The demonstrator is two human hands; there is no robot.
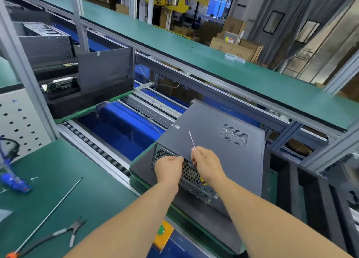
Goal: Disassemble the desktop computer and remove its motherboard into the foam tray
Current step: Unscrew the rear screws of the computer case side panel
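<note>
— Grey steel all round: your computer (209, 141) lies on its side on the conveyor pallet, cover on. You're barely started.

— What's left?

— Nearly everything: cover, cables, board, foam tray (310, 195) beside it. Your left hand (168, 169) pinches something at the rear edge; your right hand (207, 165) grips a thin rod (191, 139).

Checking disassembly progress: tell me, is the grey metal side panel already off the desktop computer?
No, the grey metal side panel still covers the desktop computer.

Dark grey computer case (211, 133), green bench mat (64, 182), blue bin (120, 129)
</note>
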